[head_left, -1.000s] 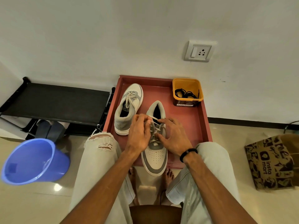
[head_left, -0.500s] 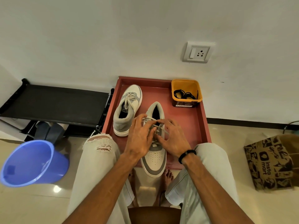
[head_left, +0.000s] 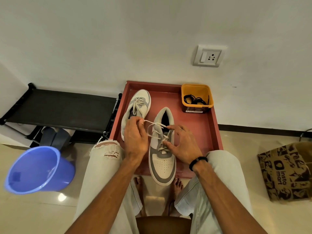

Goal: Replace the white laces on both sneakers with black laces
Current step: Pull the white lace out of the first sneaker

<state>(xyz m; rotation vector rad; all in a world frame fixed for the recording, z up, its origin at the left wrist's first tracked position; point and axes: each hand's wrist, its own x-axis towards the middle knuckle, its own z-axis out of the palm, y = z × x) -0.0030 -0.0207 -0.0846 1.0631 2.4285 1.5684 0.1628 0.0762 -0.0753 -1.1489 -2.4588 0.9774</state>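
Observation:
Two white-and-grey sneakers lie on a red tray. The near sneaker points toe toward me, its white lace partly loosened. My left hand pinches one end of that lace and holds it out to the left. My right hand rests on the sneaker's right side, with thumb and fingertips on the lacing. The far sneaker lies laced at the tray's back left. Black laces are coiled in a yellow tub at the tray's back right.
A blue bucket lies tilted on the floor at left. A black low rack stands against the wall left of the tray. A printed paper bag sits at right. My knees flank the tray's near edge.
My left hand has pulled a lace end out to the left, away from the sneaker. My right hand has spread and shifted to the shoe's right side.

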